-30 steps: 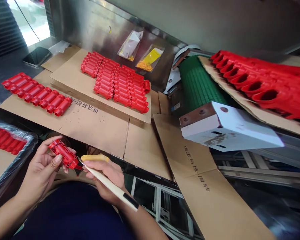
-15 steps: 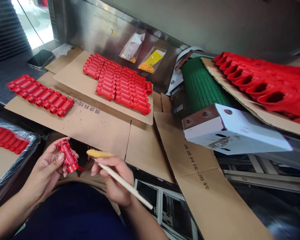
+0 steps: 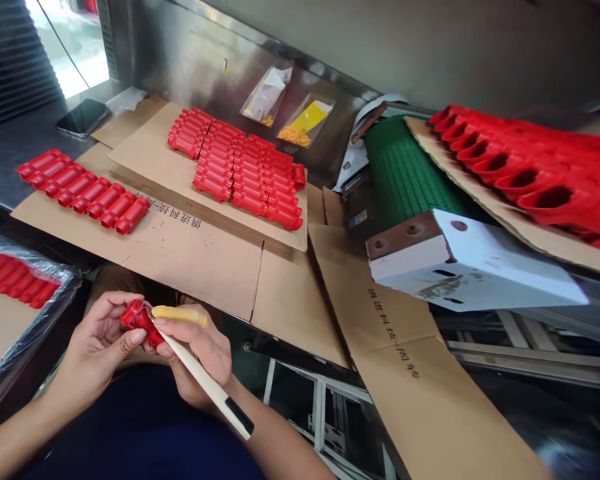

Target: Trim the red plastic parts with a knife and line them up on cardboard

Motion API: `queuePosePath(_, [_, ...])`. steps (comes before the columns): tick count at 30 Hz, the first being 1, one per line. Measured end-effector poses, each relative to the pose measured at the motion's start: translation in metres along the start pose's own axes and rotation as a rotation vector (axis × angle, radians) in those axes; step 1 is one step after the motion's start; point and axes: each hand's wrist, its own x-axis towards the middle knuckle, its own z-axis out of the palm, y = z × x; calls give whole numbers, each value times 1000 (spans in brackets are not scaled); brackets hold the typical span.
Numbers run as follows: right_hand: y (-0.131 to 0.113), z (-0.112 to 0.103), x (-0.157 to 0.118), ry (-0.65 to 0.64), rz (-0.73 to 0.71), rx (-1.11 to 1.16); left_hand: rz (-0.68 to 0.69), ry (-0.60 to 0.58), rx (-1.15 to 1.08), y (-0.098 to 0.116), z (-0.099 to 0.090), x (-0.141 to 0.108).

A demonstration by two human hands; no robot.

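Red plastic fitting (image 3: 136,316), one, clasped between thumb and fingers of the left hand (image 3: 103,340), short of the near edge of the cardboard (image 3: 220,273). Pale-handled tool (image 3: 203,377), one, black band near its rear end, pinched in the right hand (image 3: 200,343), fingertips together on the handle; tip at the fitting, actual contact impossible to confirm. Yellow finger cover (image 3: 185,315), one, on a right-hand finger. Beyond, at left: loose fittings (image 3: 83,193), red, about eight, one row side by side. Farther back, on one raised sheet (image 3: 145,143): block of fittings (image 3: 250,177), red, packed too tightly for an exact count. Behind it: clear bags (image 3: 270,93), two, yellow pieces inside both. Far left: phone (image 3: 83,118), one. Lower left: plastic-lined box (image 3: 73,283), one, holding red parts (image 3: 17,280), row cut by the frame, uncountable. At right: green roller (image 3: 405,173), one; white bracket (image 3: 480,260), one; red tubes (image 3: 540,160) on another sheet (image 3: 480,190), at least six open ends visible.
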Motion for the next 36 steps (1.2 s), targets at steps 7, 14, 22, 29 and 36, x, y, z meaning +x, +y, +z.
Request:
queuePosePath(7, [2,1,-2,36,-24,37,-60,25,27,2,2,-2])
queuePosePath(14, [3,3,-1,54,-48,59,-61,46,31,-1,3,-4])
queuePosePath(22, [0,3,-5,50,5,1,77,86,129,-2,4,-3])
queuePosePath(29, [-6,-5,-4,34,-3,-7,53,94,186,-2,-2,-4])
queuePosePath(36, [-4,-1,-2,34,-15,21,-44,87,78,3,5,-9])
